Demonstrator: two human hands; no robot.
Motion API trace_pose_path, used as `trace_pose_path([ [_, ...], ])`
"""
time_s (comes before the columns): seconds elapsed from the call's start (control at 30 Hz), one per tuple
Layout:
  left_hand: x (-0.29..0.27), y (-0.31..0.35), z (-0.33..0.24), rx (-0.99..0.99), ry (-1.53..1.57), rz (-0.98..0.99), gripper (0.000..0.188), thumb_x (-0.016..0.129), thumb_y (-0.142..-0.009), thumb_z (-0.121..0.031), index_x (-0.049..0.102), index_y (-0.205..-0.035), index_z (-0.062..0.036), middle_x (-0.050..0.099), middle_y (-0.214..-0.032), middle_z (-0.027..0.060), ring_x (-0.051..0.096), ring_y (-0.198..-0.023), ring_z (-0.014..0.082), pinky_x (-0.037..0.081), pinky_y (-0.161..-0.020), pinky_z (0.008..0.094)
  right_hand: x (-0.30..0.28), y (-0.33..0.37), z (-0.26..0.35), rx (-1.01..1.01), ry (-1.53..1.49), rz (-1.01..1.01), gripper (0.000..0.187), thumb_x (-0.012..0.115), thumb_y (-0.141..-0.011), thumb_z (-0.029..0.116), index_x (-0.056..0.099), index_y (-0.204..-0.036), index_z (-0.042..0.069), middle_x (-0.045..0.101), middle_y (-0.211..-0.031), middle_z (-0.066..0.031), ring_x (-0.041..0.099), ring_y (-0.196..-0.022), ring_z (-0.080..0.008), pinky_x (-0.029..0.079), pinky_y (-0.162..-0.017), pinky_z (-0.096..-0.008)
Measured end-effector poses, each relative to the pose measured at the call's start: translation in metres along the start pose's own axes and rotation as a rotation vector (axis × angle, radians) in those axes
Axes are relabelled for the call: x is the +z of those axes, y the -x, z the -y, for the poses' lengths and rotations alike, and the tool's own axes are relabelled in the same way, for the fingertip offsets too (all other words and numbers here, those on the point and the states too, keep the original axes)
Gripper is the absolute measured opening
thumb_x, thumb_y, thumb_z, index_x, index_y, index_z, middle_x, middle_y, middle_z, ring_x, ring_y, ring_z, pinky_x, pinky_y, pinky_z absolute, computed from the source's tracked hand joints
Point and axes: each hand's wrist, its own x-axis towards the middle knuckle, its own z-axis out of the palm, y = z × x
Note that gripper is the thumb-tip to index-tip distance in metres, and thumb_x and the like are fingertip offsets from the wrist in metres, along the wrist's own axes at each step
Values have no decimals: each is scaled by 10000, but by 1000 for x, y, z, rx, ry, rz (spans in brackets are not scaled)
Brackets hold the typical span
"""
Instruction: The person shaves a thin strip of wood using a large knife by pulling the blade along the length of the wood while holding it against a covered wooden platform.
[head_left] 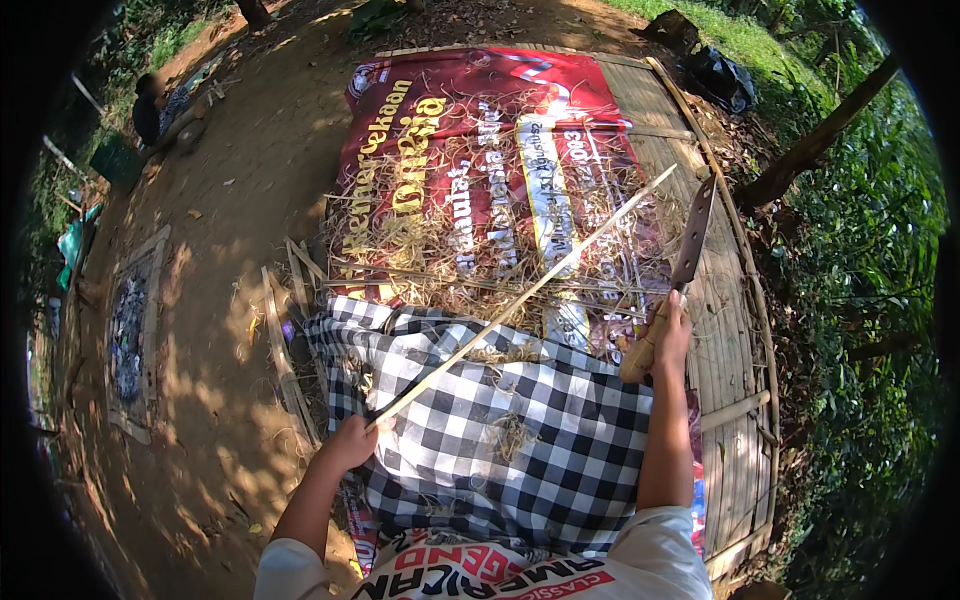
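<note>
My left hand (353,443) is closed round the near end of a long, pale bamboo strip (520,297). The strip slants up and to the right across my lap, its far end over the banner. In my right hand (674,338) is a large knife (692,240), gripped by its thick wooden handle. Its dark blade has a row of holes and points away from me, just right of the strip's far end and apart from it. A black-and-white checked cloth (480,420) covers my legs, with some curly shavings (513,437) on it.
A red printed banner (430,190) strewn with shavings lies on a bamboo platform (735,330). Thin strips lie across the banner near the cloth, and split bamboo pieces (288,360) rest at the platform's left side. A person (150,108) sits far left. Dense plants border the right.
</note>
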Motion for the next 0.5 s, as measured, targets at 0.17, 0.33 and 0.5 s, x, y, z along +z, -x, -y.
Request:
trace_pose_path([
  [0.17, -13, -2, -20, -76, 46, 94, 626, 564, -901, -516, 589, -712, 80, 479, -510, 156, 459, -503, 231, 408, -537, 416, 2, 23, -19, -304, 166, 204, 251, 544, -956, 261, 538, -822, 49, 495, -605, 14, 465, -505, -66, 370, -457, -236],
  [0.33, -21, -2, -27, -104, 81, 193, 632, 536, -910, -552, 593, -744, 56, 470, -529, 76, 424, -557, 179, 424, -569, 383, 25, 62, -3, -457, 581, 463, 312, 694, -838, 283, 591, -870, -11, 569, -610, -149, 568, -545, -247, 443, -543, -354],
  [0.5, -19, -1, -36, -103, 86, 146, 645, 541, -899, -571, 606, -757, 55, 476, -531, 87, 434, -554, 178, 423, -561, 375, 51, 97, -9, -408, 659, 713, 490, 655, -829, 468, 616, -934, -9, 620, -672, -236, 636, -692, -426, 495, -635, -463],
])
